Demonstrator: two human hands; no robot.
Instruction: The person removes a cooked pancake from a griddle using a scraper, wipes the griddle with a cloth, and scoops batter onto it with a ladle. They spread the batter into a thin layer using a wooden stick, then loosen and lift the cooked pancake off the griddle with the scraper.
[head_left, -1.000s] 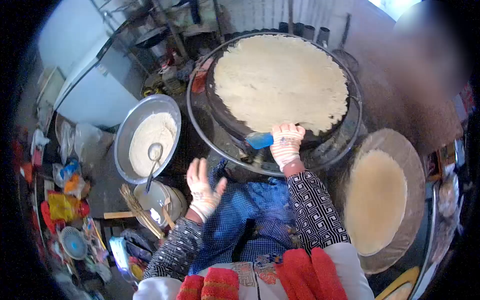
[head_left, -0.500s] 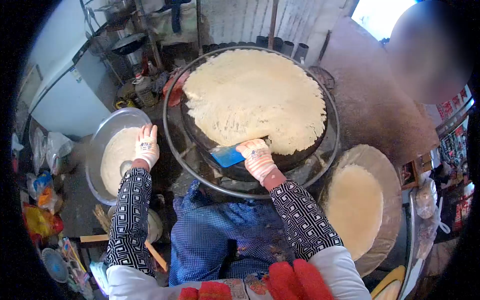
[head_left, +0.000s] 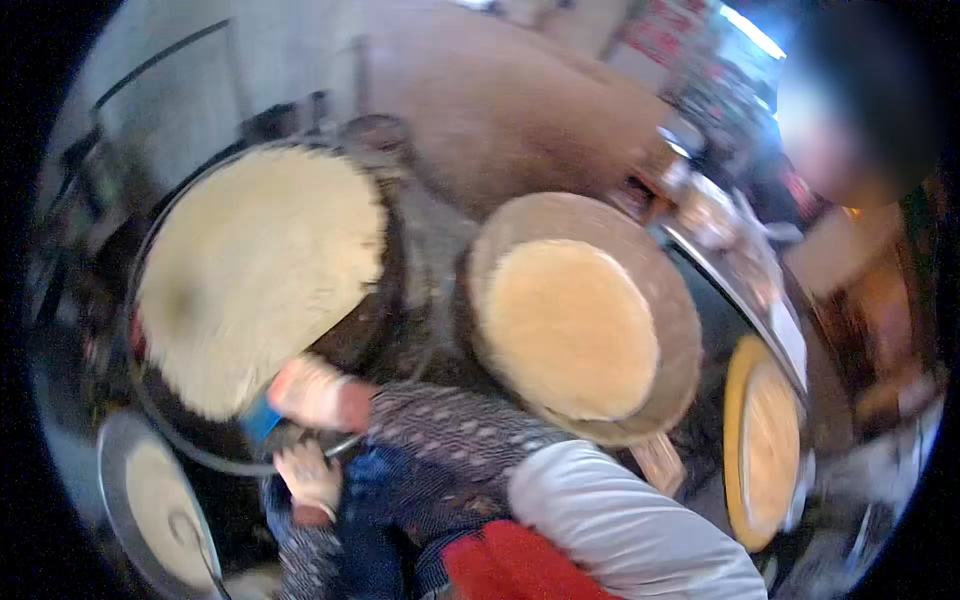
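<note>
My right hand (head_left: 312,393), in a striped glove, is closed on a blue scraper (head_left: 262,420). The scraper is at the near edge of a large, thin pale flatbread (head_left: 270,250). That sheet lies on a round dark griddle (head_left: 350,340), whose bare surface shows along its right side. Just below the scraper, my gloved left hand (head_left: 308,474) is by the griddle's metal ring and my lap, fingers stretched out. It is blurred, and I see nothing held in it. At lower left stands a metal bowl (head_left: 112,500) of pale batter with a ladle (head_left: 190,535) in it.
Right of the griddle is a wide, shallow basket (head_left: 678,400) with a round of finished flatbread (head_left: 570,330). Farther right stands a yellow-rimmed round tray (head_left: 737,450) beside a metal-edged table (head_left: 740,300). Another person (head_left: 840,110) is at upper right.
The view has swung right and blurred, so the griddle now appears farther left. My left hand has left the batter bowl's rim and come beside my right hand, which still holds the scraper.
</note>
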